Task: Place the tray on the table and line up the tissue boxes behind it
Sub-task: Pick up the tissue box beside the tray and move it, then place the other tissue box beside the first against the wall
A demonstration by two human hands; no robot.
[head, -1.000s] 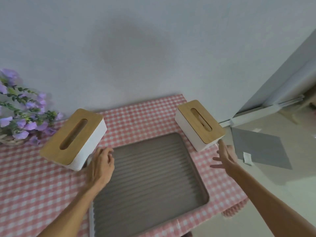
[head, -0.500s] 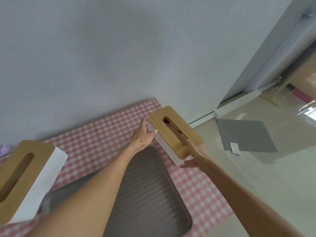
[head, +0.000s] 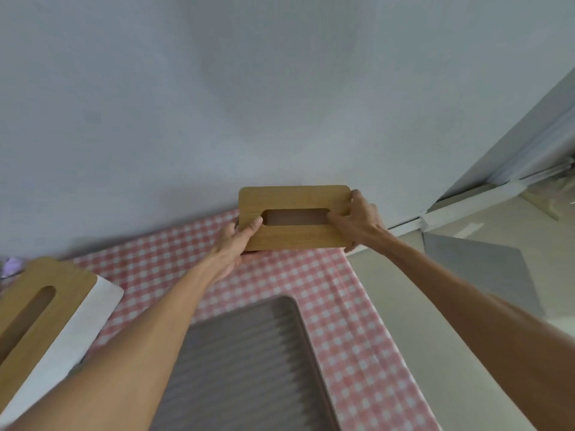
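A tissue box with a wooden lid [head: 292, 202] sits at the back right of the pink checked table [head: 351, 321], close to the wall, its long side parallel to the wall. My left hand [head: 238, 244] grips its left end, thumb on the lid. My right hand [head: 357, 220] holds its right end. The grey ribbed tray [head: 249, 362] lies flat in front of it, partly under my left forearm. A second white tissue box with a wooden lid [head: 46, 321] stands askew at the left edge of view.
The grey wall [head: 280, 104] rises right behind the table. The table's right edge drops to a pale floor with a grey mat [head: 479, 269]. A bit of purple flowers [head: 12, 264] shows at the far left.
Both hands have closed on the right tissue box and turned it from a diagonal to parallel with the wall, further back. My view has shifted right and closer.
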